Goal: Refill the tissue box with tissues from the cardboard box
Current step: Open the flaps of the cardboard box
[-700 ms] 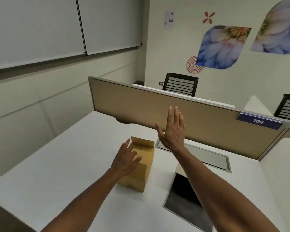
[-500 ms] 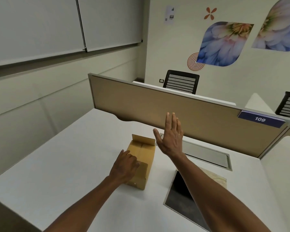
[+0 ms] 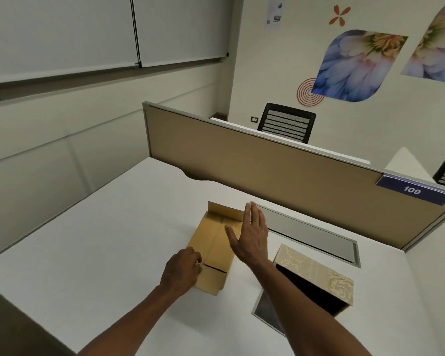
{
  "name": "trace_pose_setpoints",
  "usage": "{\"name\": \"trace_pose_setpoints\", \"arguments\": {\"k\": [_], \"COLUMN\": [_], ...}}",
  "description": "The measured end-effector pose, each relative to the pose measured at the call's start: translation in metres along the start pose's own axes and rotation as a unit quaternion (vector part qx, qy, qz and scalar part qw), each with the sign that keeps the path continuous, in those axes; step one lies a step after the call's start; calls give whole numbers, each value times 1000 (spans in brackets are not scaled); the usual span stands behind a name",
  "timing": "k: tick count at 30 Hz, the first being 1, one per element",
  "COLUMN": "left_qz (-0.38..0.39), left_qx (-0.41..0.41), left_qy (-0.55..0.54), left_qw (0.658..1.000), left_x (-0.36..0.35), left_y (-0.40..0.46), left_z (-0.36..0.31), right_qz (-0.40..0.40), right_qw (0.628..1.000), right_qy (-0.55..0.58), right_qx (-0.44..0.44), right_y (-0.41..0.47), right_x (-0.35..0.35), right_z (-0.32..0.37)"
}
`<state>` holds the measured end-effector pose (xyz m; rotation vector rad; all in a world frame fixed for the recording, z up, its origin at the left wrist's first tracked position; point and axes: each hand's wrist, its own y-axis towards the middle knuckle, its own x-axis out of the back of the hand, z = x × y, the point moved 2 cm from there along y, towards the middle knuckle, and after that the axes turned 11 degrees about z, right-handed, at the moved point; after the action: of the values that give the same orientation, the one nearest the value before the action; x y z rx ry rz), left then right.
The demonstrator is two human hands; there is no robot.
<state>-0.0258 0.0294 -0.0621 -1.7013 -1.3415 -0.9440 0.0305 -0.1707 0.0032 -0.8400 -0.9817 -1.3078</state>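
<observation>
Two bare hands are seen from above, reaching out over a white desk (image 3: 88, 240). A brown cardboard box (image 3: 213, 242) is set on the desk near its middle, with its long side running from near to far. One flap at the far end of the box is raised, and a dark slit is seen across the top near the front end. The left hand (image 3: 181, 272) is laid on the near left corner of the cardboard box, its fingers curled in at the edge of the slit; whether a flap is actually pinched cannot be told. The right hand (image 3: 251, 236) is held flat and spread, fingers pointing away, over the right edge of the cardboard box; nothing is gripped by it, and whether the box is touched cannot be told. A tissue box (image 3: 316, 276) with a pale gold patterned surface is placed to the right of the cardboard box, just beside the right forearm. It is tipped so that a dark, open inside is turned toward the viewer, and it is propped partly over a dark panel (image 3: 265, 312) set into the desk. A grey hatch (image 3: 308, 236) is set into the desk farther back. A tan partition (image 3: 254, 170) is stood along the far edge, marked with a blue label (image 3: 412, 190) reading 109. Black chairs (image 3: 287, 123) are seen beyond it.
</observation>
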Motion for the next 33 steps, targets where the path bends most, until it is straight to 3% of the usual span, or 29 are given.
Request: {"name": "trace_pose_setpoints", "arguments": {"k": [6, 10, 14, 22, 33], "left_qz": [58, 106, 109, 102, 94], "left_qx": [22, 5, 6, -16, -17], "left_qy": [22, 76, 89, 65, 38], "left_qw": [998, 991, 990, 993, 995], "left_x": [-18, -28, -33, -26, -25], "left_y": [7, 19, 23, 24, 23], "left_z": [9, 11, 14, 23, 21], "right_qz": [107, 148, 171, 205, 300], "right_qw": [993, 989, 983, 976, 937], "right_qy": [32, -15, -73, -56, 47], "right_qx": [-46, -30, -5, -44, -172], "right_y": [-13, -2, 20, 65, 111], "right_x": [-47, -54, -46, -33, -52], "right_z": [2, 3, 0, -11, 1]}}
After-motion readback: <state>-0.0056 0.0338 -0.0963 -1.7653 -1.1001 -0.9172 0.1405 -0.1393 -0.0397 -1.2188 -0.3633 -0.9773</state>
